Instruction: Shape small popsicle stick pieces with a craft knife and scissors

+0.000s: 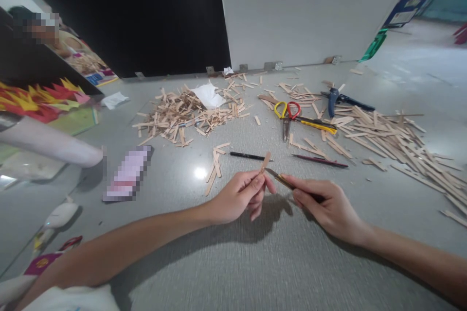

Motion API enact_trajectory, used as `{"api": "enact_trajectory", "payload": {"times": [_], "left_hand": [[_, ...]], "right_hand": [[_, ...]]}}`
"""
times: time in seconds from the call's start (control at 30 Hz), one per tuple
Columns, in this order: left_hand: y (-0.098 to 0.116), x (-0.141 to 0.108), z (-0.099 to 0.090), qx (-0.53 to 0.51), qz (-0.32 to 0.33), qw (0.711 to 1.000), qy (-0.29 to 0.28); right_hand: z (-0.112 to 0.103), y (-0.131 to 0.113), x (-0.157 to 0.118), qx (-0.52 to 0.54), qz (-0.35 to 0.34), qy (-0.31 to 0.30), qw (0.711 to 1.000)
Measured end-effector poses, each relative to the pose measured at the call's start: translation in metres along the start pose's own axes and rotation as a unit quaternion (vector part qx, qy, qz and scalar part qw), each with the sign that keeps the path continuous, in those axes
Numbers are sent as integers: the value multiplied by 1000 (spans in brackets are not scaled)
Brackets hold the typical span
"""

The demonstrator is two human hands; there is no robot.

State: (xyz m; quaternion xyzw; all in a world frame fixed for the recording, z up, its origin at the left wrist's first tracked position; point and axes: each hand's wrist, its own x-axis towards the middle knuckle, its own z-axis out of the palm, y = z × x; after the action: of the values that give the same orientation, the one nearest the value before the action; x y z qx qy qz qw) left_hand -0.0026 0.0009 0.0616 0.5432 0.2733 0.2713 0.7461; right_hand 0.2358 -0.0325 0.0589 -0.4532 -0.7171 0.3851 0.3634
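My left hand (242,194) pinches a short wooden stick (266,160) between thumb and fingers, its rounded end pointing up. My right hand (326,206) is closed around a slim knife (282,180), whose blade tip lies close beside the stick; whether they touch is hard to tell. A black pencil (248,156) lies just beyond my left hand, partly behind the stick. Beyond my right hand is a dark red pencil (321,160). A few cut sticks (216,163) rest on the grey table (233,262) to the left of the black pencil.
Piled stick pieces (171,116) with white tissue (208,95) lie at the back. Scissors (287,119), a yellow cutter (319,125), a blue clipper tool (345,101) and long sticks (397,143) are at right. A blurred pink object (128,174) lies left; a person (65,41) is beyond.
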Motion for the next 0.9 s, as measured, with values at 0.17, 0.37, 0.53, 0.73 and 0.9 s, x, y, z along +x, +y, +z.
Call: {"api": "enact_trajectory", "payload": {"times": [0.17,0.37,0.53,0.73,0.9], "left_hand": [[0,-1,0,-10,-40,997,-58],[0,0,2,-45,-44,996,-65],[-2,1,2,-56,-41,996,-63],[-4,4,-1,-71,-68,994,-51],[-6,7,-7,-103,-108,988,-38]], "right_hand": [[-3,5,2,-32,-77,-12,996],[-4,6,1,-86,-140,-8,986],[-4,11,-2,-202,-251,28,946],[-1,16,-7,-302,-308,86,898],[0,24,-3,-265,-291,158,906]]}}
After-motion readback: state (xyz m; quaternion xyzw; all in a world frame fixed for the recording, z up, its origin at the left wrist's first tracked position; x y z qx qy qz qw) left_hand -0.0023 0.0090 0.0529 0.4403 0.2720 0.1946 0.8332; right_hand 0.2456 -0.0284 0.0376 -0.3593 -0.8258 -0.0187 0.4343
